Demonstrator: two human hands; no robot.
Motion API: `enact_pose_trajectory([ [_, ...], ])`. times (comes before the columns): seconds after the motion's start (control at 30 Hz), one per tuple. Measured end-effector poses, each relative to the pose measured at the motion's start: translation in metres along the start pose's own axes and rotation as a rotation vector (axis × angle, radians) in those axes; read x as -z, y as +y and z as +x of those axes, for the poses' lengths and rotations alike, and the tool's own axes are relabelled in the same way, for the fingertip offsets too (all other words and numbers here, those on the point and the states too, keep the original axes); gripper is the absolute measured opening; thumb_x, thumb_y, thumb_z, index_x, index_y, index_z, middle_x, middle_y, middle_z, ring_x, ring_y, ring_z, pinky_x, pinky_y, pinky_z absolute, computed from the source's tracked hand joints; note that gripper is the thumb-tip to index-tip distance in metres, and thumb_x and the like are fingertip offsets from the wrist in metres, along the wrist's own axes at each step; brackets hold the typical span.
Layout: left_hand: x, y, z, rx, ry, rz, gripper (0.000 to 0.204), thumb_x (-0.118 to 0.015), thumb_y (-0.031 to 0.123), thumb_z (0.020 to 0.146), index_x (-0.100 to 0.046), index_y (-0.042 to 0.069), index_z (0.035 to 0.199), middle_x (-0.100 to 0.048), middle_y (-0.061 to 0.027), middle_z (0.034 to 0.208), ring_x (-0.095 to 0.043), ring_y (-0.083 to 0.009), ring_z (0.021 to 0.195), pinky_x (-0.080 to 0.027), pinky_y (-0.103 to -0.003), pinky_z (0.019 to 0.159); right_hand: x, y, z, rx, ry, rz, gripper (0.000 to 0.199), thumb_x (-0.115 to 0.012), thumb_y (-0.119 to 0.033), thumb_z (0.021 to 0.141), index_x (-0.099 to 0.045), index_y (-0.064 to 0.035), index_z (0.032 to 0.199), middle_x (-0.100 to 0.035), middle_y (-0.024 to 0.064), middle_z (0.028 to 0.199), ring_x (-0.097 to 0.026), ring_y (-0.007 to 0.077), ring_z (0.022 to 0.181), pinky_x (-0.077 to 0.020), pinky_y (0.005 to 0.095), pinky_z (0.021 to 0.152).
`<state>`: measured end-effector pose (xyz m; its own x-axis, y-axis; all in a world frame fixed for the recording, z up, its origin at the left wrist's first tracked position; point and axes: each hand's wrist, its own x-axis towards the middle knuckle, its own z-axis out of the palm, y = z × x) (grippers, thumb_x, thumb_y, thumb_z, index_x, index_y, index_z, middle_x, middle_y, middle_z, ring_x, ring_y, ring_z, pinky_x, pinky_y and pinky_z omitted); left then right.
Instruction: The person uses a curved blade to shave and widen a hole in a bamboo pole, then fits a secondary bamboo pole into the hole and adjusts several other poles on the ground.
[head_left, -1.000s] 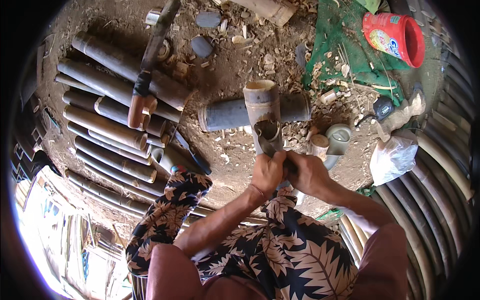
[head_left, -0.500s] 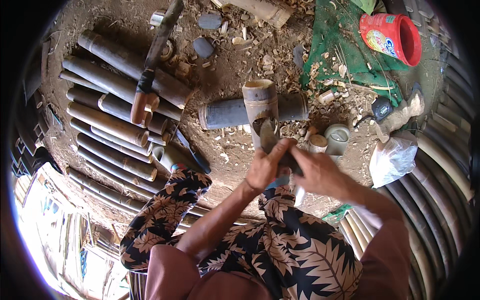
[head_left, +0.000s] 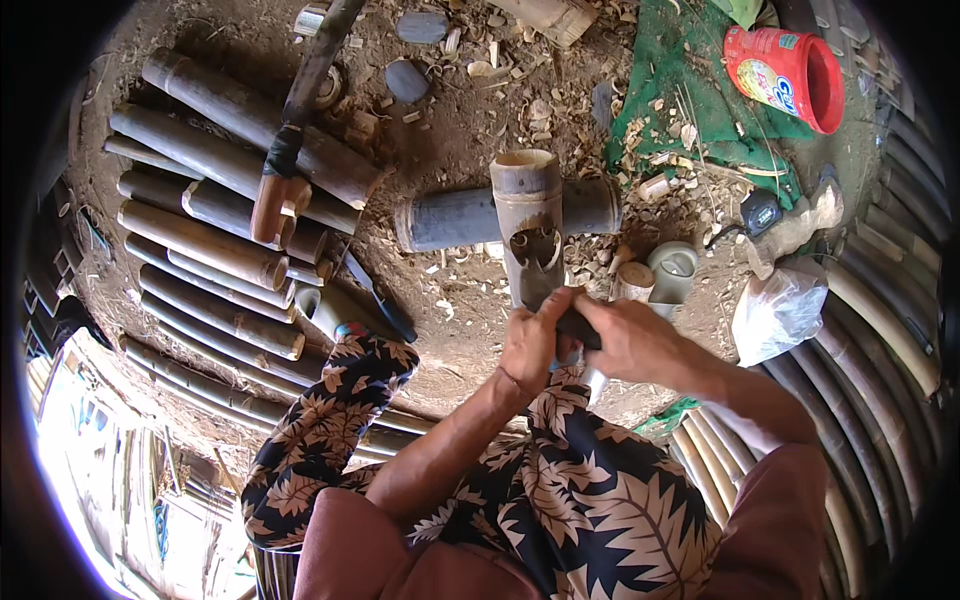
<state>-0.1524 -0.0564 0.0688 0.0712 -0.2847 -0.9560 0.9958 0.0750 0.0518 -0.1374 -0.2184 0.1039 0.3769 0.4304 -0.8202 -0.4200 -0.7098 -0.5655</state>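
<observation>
An upright-looking bamboo tube (head_left: 527, 190) with a hole cut in its side points away from me, its far part over a second bamboo piece (head_left: 445, 219) lying crosswise. My left hand (head_left: 530, 345) is closed around the tube's near end, its thumb up against a knife. The grey knife blade (head_left: 541, 284) reaches to the near edge of the hole. My right hand (head_left: 640, 345) is closed on the knife's dark handle (head_left: 578, 328), and its fingers meet the left thumb. Fingers and handle hide part of the blade.
Several bamboo lengths (head_left: 205, 235) lie at the left, under a wooden-handled tool (head_left: 283, 150). A second knife (head_left: 380, 300) lies near my leg. At the right are a red tub (head_left: 750, 60), a tape measure (head_left: 761, 213), a plastic bag (head_left: 780, 315) and a cut bamboo cup (head_left: 672, 275).
The knife blade has drawn back toward me from over the hole, so more of the hole shows. Both hands keep their grips; the view has shifted slightly.
</observation>
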Motion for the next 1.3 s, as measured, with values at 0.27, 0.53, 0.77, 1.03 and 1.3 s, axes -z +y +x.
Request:
enact_pose_trajectory([
  [0.27,0.046,0.027,0.013,-0.545,0.020,1.177,0.031,-0.048,0.031,0.092,-0.068,0.008,0.088,-0.061,-0.0267,0.070,-0.064,-0.0415,0.067,-0.049,-0.046,0.059,-0.086,-0.005,0.029,0.049,0.412,0.493,0.059,-0.064,-0.012,0.078,-0.041,0.0005,0.130,-0.066,0.0266,0.082,-0.066,0.0438,0.076,-0.0537,0.0483,0.067],
  [0.53,0.047,0.030,0.025,-0.638,-0.106,1.232,0.021,-0.052,0.021,0.088,-0.064,0.004,0.092,-0.062,-0.0267,0.077,-0.063,-0.0445,0.072,-0.051,-0.048,0.068,-0.066,-0.013,0.016,0.002,0.454,0.384,0.054,-0.065,-0.012,0.078,-0.047,-0.0034,0.129,-0.067,0.0243,0.088,-0.066,0.0422,0.082,-0.0537,0.0464,0.071],
  [0.77,-0.031,0.028,0.024,-1.020,0.186,0.983,0.030,-0.050,0.018,0.090,-0.058,-0.004,0.072,-0.060,-0.0219,0.062,-0.059,-0.0337,0.057,-0.044,-0.043,0.053,0.035,0.002,0.003,0.003,0.294,-0.164,0.027,-0.063,-0.008,0.079,-0.059,0.0018,0.104,-0.066,0.0206,0.072,-0.067,0.0359,0.062,-0.0540,0.0435,0.055],
  [1.03,-0.028,0.047,0.002,-0.212,-0.181,-0.558,0.020,-0.047,0.023,0.098,-0.056,0.006,0.094,-0.047,0.0039,0.067,-0.044,-0.0078,0.061,-0.037,-0.023,0.057,0.081,-0.055,0.023,0.113,0.023,-0.712,0.021,-0.062,-0.006,0.076,-0.065,0.0034,0.095,-0.067,0.0172,0.069,-0.068,0.0321,0.063,-0.0526,0.0430,0.058],
  [1.3,-0.008,0.029,0.011,-0.202,-0.567,-1.036,0.036,-0.042,0.042,0.099,-0.058,0.009,0.098,-0.064,-0.0027,0.090,-0.062,-0.0157,0.084,-0.047,-0.037,0.084,0.107,-0.101,0.070,0.322,-0.127,-1.019,0.008,-0.070,-0.018,0.073,-0.072,-0.0101,0.073,-0.070,0.0102,0.071,-0.068,0.0236,0.064,-0.0521,0.0357,0.058],
])
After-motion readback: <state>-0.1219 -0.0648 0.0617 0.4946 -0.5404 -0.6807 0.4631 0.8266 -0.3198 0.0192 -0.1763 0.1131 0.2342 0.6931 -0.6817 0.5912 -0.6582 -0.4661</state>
